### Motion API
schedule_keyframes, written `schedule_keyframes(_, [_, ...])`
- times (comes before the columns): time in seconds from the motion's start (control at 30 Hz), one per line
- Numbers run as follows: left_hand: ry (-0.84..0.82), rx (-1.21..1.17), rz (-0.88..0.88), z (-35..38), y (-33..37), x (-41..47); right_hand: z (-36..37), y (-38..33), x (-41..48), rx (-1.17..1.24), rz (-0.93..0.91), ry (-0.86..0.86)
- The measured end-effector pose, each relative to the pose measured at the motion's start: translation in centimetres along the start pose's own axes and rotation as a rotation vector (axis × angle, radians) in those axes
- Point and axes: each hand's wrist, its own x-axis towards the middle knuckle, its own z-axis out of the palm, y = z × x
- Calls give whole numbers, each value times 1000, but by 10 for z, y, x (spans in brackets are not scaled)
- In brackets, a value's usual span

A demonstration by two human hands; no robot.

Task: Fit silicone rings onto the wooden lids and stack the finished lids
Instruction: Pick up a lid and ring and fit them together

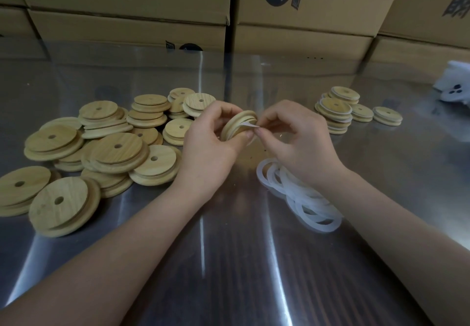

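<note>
A shiny metal table (229, 262) filled the lower part of the view. Its brushed surface carried pale streaks of reflected light and a dim mirror image of what stood behind it. Beyond its far side rose a wall of stacked brown cardboard boxes (127, 2), printed with dark round logos and large dark characters. A narrow dark gap (231, 15) ran upright between two of the stacks. At the far right, a blurred white object (455, 81) with small dark spots lay on the table.

Packing or assembly workshop: printed cardboard cartons (127, 2) are being kept stacked behind a steel worktable (229, 262); wooden lids (117, 147) and silicone rings (292, 193) are being held there in bulk heaps.
</note>
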Motion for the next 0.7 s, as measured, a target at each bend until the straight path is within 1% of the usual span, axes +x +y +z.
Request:
schedule_keyframes(0.13, [22,151,51,-1,-1,1,-1,1,0,-1,15,1])
schedule_keyframes(0.2, [34,190,68,-2,0,3,-1,2,0,14,43,5])
schedule_keyframes(0.37, [59,216,96,-4,3,6,-1,-1,1,82,97,14])
schedule_keyframes(0.57, [62,256,88,-4,0,8,-1,-3,0,213,265,5])
schedule_keyframes(0.7, [64,284,79,-5,-3,10,-1,-2,0,249,308,5])
